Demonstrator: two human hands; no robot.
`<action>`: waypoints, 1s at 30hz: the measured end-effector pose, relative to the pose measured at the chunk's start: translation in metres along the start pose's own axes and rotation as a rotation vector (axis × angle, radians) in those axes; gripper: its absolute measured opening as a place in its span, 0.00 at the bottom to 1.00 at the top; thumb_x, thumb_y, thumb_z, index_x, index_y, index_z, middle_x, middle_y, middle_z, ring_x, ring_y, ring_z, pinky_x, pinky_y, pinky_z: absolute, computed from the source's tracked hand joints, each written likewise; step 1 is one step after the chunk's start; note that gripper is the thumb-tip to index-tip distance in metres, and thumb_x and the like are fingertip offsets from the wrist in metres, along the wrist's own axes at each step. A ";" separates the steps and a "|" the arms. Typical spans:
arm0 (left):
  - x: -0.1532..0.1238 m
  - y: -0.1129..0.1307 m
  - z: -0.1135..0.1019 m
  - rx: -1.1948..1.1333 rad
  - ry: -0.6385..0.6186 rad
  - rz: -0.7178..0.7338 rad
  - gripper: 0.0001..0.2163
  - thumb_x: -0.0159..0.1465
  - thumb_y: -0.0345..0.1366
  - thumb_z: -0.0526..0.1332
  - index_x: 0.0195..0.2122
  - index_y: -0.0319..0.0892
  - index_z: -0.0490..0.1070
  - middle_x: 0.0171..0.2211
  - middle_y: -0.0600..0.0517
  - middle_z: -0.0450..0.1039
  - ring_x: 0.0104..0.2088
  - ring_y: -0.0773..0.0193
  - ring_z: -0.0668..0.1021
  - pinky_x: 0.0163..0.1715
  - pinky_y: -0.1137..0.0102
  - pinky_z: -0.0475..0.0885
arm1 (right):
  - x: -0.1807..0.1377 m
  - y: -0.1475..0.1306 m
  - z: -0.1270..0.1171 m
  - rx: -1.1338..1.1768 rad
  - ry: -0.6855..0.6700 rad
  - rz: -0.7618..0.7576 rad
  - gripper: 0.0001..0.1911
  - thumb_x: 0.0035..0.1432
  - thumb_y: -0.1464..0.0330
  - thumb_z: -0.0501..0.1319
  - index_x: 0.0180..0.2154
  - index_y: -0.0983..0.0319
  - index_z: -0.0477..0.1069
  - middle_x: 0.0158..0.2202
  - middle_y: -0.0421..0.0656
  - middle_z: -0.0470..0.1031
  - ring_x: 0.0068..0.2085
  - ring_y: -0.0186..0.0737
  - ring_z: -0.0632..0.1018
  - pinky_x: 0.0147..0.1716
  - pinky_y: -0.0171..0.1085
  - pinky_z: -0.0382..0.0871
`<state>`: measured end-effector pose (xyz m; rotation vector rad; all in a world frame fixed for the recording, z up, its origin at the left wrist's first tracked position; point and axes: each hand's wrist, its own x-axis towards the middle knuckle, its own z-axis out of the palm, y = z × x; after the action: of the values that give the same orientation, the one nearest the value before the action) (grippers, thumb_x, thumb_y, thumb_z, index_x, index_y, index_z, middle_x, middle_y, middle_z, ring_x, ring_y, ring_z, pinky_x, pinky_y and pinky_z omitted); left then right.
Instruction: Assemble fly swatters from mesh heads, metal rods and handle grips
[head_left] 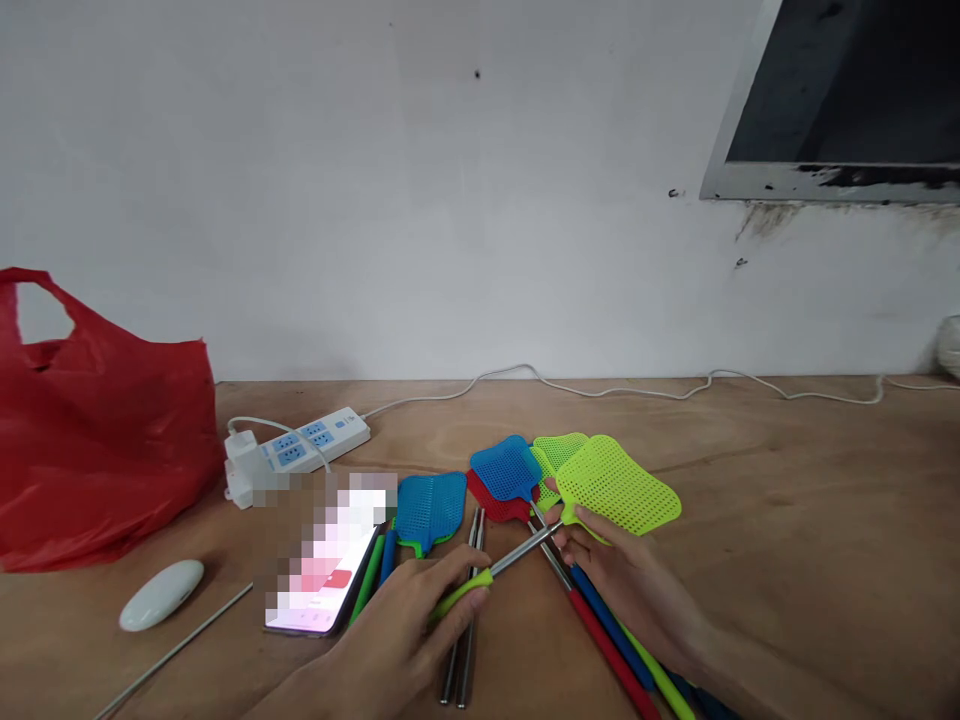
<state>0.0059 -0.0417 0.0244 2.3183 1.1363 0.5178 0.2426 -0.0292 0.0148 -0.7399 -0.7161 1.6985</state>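
Observation:
A yellow-green fly swatter [621,487] with a metal shaft is held across both hands. My left hand [409,625] is closed around its handle. My right hand [626,570] grips the other end, where the shaft meets the mesh head; some of those fingers are behind it. Under and behind this head lie a blue swatter [507,468], a red swatter [501,502] and another yellow-green swatter [551,453]. Their red, blue and green handles run toward the front, below my right hand. Two metal rods [450,675] lie partly under my left hand.
To the left, another blue swatter [431,507] lies beside a lit phone [337,570], partly blurred. A white power strip [330,437], a white mouse [162,595] and a red plastic bag [105,430] are farther left. A white cable [637,393] runs along the wall.

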 end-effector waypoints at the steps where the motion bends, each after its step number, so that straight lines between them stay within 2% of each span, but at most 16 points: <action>1: -0.001 0.002 0.000 -0.003 -0.006 -0.005 0.11 0.74 0.42 0.49 0.51 0.50 0.68 0.42 0.55 0.78 0.40 0.60 0.79 0.40 0.70 0.71 | -0.002 -0.001 0.002 -0.006 -0.005 0.008 0.15 0.50 0.61 0.73 0.37 0.60 0.77 0.36 0.42 0.77 0.37 0.38 0.73 0.38 0.36 0.69; 4: -0.008 0.007 0.000 0.008 0.017 0.008 0.13 0.74 0.44 0.48 0.53 0.51 0.67 0.44 0.53 0.78 0.41 0.59 0.80 0.42 0.69 0.72 | -0.006 -0.007 0.005 -0.010 0.012 0.017 0.13 0.48 0.61 0.74 0.33 0.61 0.77 0.34 0.42 0.76 0.36 0.37 0.73 0.38 0.35 0.70; 10: -0.022 0.013 -0.013 0.019 0.088 0.016 0.15 0.74 0.45 0.46 0.42 0.51 0.72 0.34 0.56 0.79 0.33 0.62 0.80 0.36 0.72 0.73 | -0.008 -0.028 -0.005 0.062 0.230 -0.039 0.15 0.39 0.68 0.78 0.31 0.61 0.78 0.30 0.40 0.76 0.32 0.35 0.73 0.35 0.32 0.75; 13: -0.025 0.013 -0.017 0.036 0.068 0.027 0.13 0.74 0.43 0.47 0.43 0.52 0.71 0.33 0.57 0.79 0.32 0.62 0.80 0.34 0.73 0.73 | -0.010 -0.034 -0.006 0.092 0.249 -0.029 0.15 0.38 0.70 0.78 0.30 0.62 0.77 0.29 0.41 0.77 0.31 0.35 0.73 0.32 0.31 0.76; 17: -0.026 0.016 -0.020 0.036 0.085 0.045 0.13 0.74 0.43 0.47 0.46 0.53 0.70 0.35 0.57 0.80 0.34 0.61 0.81 0.35 0.74 0.73 | -0.013 -0.037 -0.006 0.120 0.269 -0.014 0.12 0.40 0.72 0.76 0.30 0.62 0.77 0.29 0.42 0.76 0.30 0.36 0.74 0.29 0.31 0.77; 23: -0.026 0.029 -0.037 0.075 0.060 0.002 0.16 0.72 0.43 0.47 0.39 0.54 0.75 0.31 0.57 0.80 0.29 0.63 0.80 0.31 0.76 0.73 | -0.017 -0.040 -0.013 0.157 0.267 -0.092 0.10 0.47 0.73 0.71 0.35 0.61 0.77 0.32 0.43 0.78 0.30 0.37 0.75 0.29 0.33 0.78; 26: -0.032 0.023 -0.040 0.086 0.085 -0.021 0.15 0.71 0.46 0.50 0.42 0.56 0.77 0.31 0.57 0.81 0.27 0.63 0.80 0.28 0.76 0.74 | -0.021 -0.042 -0.012 0.158 0.251 -0.098 0.09 0.53 0.68 0.68 0.38 0.63 0.77 0.34 0.46 0.78 0.31 0.39 0.76 0.31 0.35 0.78; 30: -0.045 0.005 -0.037 0.151 0.125 -0.073 0.12 0.68 0.47 0.55 0.46 0.58 0.76 0.29 0.59 0.80 0.23 0.65 0.77 0.24 0.77 0.73 | -0.026 -0.045 -0.007 0.126 0.284 -0.101 0.15 0.54 0.66 0.66 0.43 0.65 0.77 0.35 0.48 0.79 0.31 0.40 0.76 0.31 0.35 0.78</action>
<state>-0.0367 -0.0707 0.0520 2.3894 1.3565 0.5745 0.2798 -0.0438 0.0481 -0.8207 -0.4375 1.4939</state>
